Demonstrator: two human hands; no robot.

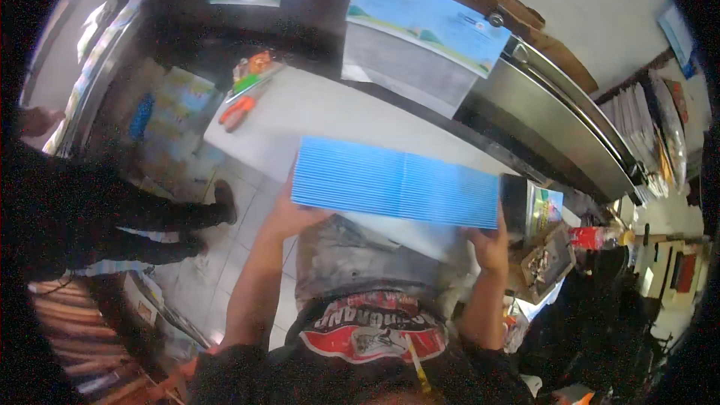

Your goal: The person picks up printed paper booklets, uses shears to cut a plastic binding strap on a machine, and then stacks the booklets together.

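- Between both hands: a blue ridged block (397, 180), held over the near part of the white table (330, 101).
- Left hand (300, 214): gripping the block's left end, fingers mostly hidden behind it.
- Right hand (490, 241): gripping the opposite end, thumb toward the near edge.
- Just right of the right hand: a brown-framed tray (559, 255) with small pieces inside — too blurred to name.
- Farther right of that hand: a red-labelled bottle (589, 238) — contents unclear.
- Beyond the left hand: red-handled pliers (237, 114) on the table.
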